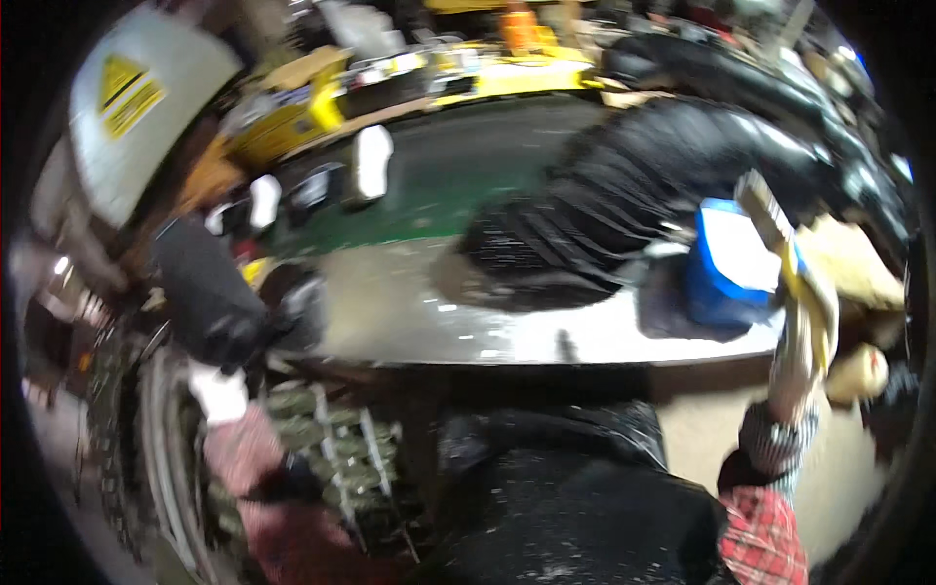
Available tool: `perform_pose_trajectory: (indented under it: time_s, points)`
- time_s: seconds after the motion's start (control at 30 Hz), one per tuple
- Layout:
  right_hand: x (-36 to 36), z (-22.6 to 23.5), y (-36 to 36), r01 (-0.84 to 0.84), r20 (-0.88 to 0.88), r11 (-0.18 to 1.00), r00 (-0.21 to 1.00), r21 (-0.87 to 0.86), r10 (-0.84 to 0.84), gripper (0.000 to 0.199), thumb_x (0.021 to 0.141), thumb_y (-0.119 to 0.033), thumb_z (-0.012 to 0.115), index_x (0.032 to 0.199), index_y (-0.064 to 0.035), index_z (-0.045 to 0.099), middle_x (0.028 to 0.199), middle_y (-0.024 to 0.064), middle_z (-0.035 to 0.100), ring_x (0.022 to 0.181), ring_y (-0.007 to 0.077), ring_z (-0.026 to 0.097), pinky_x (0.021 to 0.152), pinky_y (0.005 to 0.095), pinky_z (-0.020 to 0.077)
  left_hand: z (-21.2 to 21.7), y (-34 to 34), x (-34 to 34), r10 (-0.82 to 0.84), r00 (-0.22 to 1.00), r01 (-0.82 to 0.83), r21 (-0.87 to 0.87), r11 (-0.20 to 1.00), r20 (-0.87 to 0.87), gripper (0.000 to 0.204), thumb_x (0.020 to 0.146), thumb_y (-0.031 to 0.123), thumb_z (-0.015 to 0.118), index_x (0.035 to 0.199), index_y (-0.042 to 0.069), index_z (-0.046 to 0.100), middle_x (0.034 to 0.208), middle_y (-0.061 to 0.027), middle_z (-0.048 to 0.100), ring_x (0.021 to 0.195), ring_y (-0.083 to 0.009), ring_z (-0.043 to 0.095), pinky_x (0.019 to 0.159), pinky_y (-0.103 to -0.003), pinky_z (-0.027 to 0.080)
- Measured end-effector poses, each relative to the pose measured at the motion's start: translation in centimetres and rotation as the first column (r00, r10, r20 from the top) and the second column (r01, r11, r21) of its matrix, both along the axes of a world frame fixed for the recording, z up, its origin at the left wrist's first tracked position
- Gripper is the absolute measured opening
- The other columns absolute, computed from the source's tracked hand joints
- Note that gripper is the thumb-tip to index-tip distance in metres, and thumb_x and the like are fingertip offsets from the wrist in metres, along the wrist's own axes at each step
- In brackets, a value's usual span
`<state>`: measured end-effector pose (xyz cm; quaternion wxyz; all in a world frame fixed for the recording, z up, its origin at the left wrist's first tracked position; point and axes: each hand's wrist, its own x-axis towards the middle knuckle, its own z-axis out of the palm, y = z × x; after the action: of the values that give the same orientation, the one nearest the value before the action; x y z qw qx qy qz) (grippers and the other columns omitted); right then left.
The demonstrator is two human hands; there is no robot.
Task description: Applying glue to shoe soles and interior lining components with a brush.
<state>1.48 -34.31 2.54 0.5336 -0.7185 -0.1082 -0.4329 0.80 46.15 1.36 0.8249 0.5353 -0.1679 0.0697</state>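
At the right, my right hand (811, 302) is closed round a brush (765, 210), its bristle end up beside the rim of a blue tub (729, 300). White shows in the tub's top. At the left, my left hand (219, 392), whitish and smeared by motion, is against the lower end of a dark, elongated thing (210, 292). It seems to grip this thing; the fingers are hidden behind it. The dark thing is too blurred to name surely. Beside it is another dark, rounded shape (297, 304).
A metal-edged bench (390, 302) with a green-black surface lies ahead. On it are a ribbed black hose (624, 195) and white-and-dark pieces (370, 164). A grey machine housing (146, 107) with a yellow warning label stands left. Black plastic (565, 507) is below.
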Motion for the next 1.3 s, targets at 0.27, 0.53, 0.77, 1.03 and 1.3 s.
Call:
perform_pose_trajectory:
  time_s: [0.27, 0.53, 0.77, 1.03, 1.3]
  points:
    - [3.6, 1.1, -4.9, 0.159, -0.448, 0.891, 0.818, -0.424, -0.36, 0.022, 0.091, -0.02, 0.068, 0.1, -0.0005, 0.068, 0.077, 0.001, 0.063, 0.07, 0.0077, 0.056, 0.062, 0.0211, 0.0442, -1.6, -34.6, 1.8, -0.312, 0.95, 0.244, -0.565, 0.788, -0.025, 0.052, 0.1, 0.034, 0.043, 0.147, 0.015, 0.035, 0.149, -0.0115, 0.035, 0.137, -0.0323, 0.033, 0.116, -0.055, 0.023]
    - [-0.7, -0.6, -2.9, 0.054, -0.339, 0.98, 0.933, -0.191, -0.118, 0.011, 0.094, -0.005, 0.058, 0.098, 0.0026, 0.065, 0.09, 0.0056, 0.065, 0.078, 0.0122, 0.06, 0.069, 0.0243, 0.0509, -9.6, -36.7, -5.3, 0.116, 0.927, -0.272, -0.427, 0.862, -0.357, 0.061, 0.09, -0.003, 0.055, 0.146, 0.008, 0.034, 0.146, -0.0114, 0.041, 0.132, -0.0265, 0.042, 0.112, -0.045, 0.036]
    - [6.1, -1.7, 19.3, -0.814, -0.18, 0.554, 0.58, -0.176, 0.794, 0.032, 0.089, -0.016, 0.069, 0.116, -0.0008, 0.064, 0.1, 0.0136, 0.068, 0.09, 0.0226, 0.067, 0.08, 0.0306, 0.0536, -10.7, -38.6, -6.4, 0.483, 0.865, -0.357, 0.511, 0.782, -0.136, 0.041, 0.089, -0.003, 0.059, 0.13, -0.002, 0.054, 0.127, -0.0137, 0.06, 0.117, -0.0271, 0.056, 0.103, -0.036, 0.043]
    - [4.4, -4.3, 17.8, -0.568, -0.733, 0.682, 0.19, 0.461, 0.653, 0.027, 0.097, -0.019, 0.057, 0.112, 0.0038, 0.062, 0.085, 0.0116, 0.069, 0.067, 0.0107, 0.062, 0.064, 0.0229, 0.0519, -8.6, -36.5, -5.7, 0.388, 0.859, -0.452, -0.141, 0.881, -0.334, 0.05, 0.09, -0.011, 0.049, 0.138, 0.001, 0.046, 0.135, -0.0134, 0.053, 0.123, -0.0276, 0.051, 0.108, -0.044, 0.041]
    - [3.0, 3.0, 29.0, -0.805, -0.397, 0.266, 0.513, -0.531, 0.761, 0.037, 0.087, -0.033, 0.063, 0.105, -0.0003, 0.064, 0.063, 0.0133, 0.058, 0.061, 0.0298, 0.063, 0.056, 0.037, 0.0518, -8.6, -37.0, -4.0, 0.242, 0.939, -0.217, 0.123, 0.968, -0.246, 0.038, 0.092, -0.001, 0.055, 0.129, 0.001, 0.053, 0.117, -0.0106, 0.06, 0.107, -0.0233, 0.058, 0.094, -0.037, 0.048]
